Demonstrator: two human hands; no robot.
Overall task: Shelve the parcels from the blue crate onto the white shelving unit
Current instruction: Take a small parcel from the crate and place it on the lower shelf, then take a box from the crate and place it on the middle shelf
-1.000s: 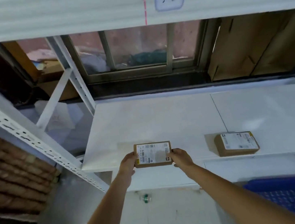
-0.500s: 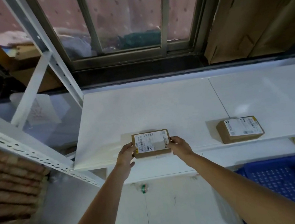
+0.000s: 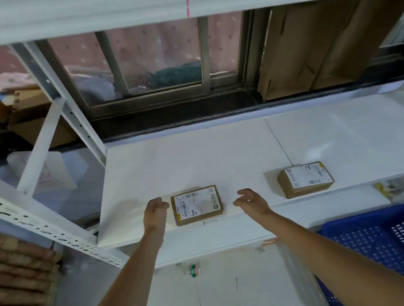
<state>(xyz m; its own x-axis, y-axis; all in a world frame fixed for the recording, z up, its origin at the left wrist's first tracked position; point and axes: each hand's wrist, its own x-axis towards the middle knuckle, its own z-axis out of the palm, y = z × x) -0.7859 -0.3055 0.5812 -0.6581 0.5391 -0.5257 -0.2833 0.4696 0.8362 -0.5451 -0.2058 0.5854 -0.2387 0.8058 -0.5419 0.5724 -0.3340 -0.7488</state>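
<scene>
A small brown cardboard parcel (image 3: 197, 204) with a white label lies flat near the front edge of the white shelf (image 3: 222, 155). My left hand (image 3: 155, 212) hovers just to its left, fingers loosely curled, holding nothing. My right hand (image 3: 250, 201) is a little to its right, fingers relaxed and apart from the box. A second labelled parcel (image 3: 305, 178) lies further right on the same shelf. The blue crate (image 3: 390, 243) stands at the lower right on the floor; something pale shows inside it at the frame edge.
A white perforated upright (image 3: 37, 227) slants down at the left. The upper shelf edge (image 3: 123, 5) spans the top. Behind the shelf are a window (image 3: 157, 63) and flattened cardboard (image 3: 323, 45). A lower shelf (image 3: 308, 218) sits beneath. A small bottle (image 3: 193, 270) lies on the floor.
Both hands have let go of the parcel and drawn apart from its sides. The parcel now rests on the shelf near the front edge.
</scene>
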